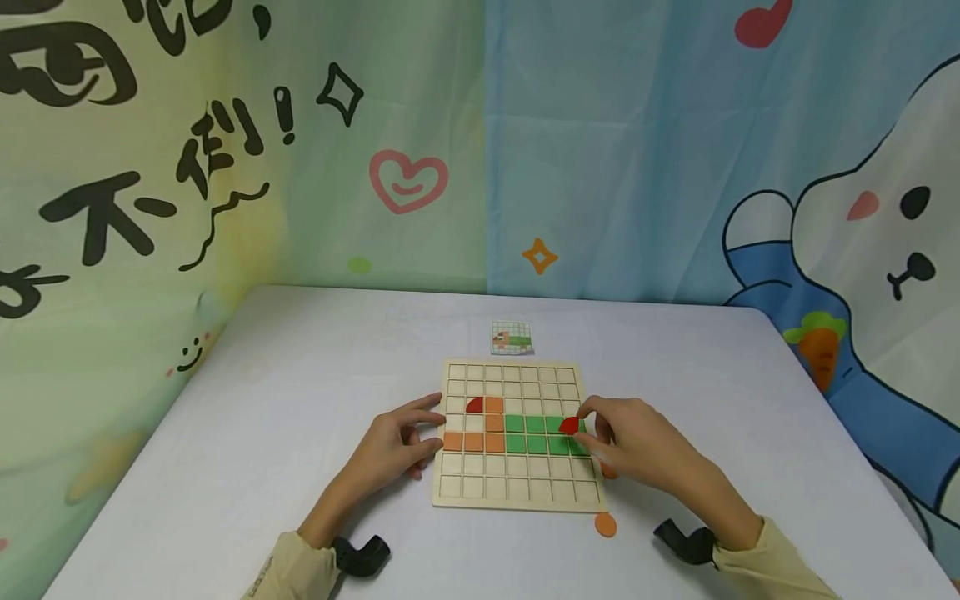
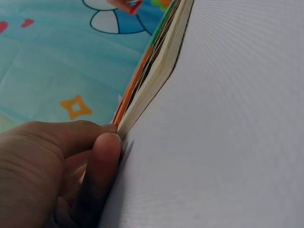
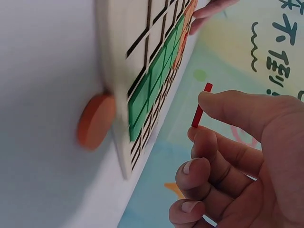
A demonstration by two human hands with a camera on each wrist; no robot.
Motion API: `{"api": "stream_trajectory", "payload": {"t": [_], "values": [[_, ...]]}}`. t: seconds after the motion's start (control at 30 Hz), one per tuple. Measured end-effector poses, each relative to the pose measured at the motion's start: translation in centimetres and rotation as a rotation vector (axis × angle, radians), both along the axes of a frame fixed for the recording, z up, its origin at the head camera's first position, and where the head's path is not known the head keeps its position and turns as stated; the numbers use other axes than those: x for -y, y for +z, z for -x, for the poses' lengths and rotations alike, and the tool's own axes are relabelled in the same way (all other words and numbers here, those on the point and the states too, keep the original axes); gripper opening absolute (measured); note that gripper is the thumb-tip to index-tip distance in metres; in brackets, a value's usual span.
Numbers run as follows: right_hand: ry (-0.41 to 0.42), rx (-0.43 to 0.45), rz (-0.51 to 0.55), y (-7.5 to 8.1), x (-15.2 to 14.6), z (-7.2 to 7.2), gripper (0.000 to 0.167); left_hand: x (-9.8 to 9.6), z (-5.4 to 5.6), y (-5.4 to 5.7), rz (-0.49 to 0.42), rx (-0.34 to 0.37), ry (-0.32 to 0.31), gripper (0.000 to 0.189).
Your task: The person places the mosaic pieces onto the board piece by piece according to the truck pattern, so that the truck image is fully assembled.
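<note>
My right hand (image 1: pixel 645 437) pinches a small red piece (image 1: pixel 569 426) with a curved edge between thumb and fingertip, over the right side of the wooden grid board (image 1: pixel 517 487). Edge-on, the red piece (image 3: pixel 202 105) looks thin and flat in the right wrist view. My left hand (image 1: pixel 393 442) touches the board's left edge with extended fingertips. On the grid lie a red quarter-round piece (image 1: pixel 475 406), several orange squares (image 1: pixel 494 423) and two rows of green squares (image 1: pixel 536 444). The right fingers partly cover the end of the green rows.
An orange disc (image 1: pixel 605 525) lies by the board's near right corner, with another orange piece (image 1: pixel 609 472) partly behind my right hand. A small picture card (image 1: pixel 512 337) sits beyond the board on the white table (image 1: pixel 315 358). Printed curtains (image 1: pixel 420 100) hang behind.
</note>
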State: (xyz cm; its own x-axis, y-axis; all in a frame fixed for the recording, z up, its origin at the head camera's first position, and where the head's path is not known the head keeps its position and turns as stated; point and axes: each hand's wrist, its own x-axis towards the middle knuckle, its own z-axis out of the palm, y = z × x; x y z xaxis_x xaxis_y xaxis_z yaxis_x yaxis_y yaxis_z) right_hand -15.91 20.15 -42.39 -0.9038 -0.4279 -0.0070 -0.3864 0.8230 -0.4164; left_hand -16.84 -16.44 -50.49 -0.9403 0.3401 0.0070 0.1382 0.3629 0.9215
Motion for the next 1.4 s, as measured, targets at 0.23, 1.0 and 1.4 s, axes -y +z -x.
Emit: {"api": "stream_trajectory", "payload": {"t": [0.23, 1.0, 1.4], "values": [[0.037, 0.016, 0.035, -0.2, 2.1, 0.5, 0.024, 0.0, 0.0, 0.1, 0.002, 0.006, 0.000, 0.037], [0.109, 0.010, 0.004, -1.1, 7.6, 2.3, 0.023, 0.0, 0.0, 0.2, 0.022, 0.018, 0.019, 0.037], [0.139, 0.036, 0.014, -1.6, 10.7, 3.4, 0.023, -0.1, 0.0, 0.3, -0.022, 0.030, 0.004, 0.036]]}}
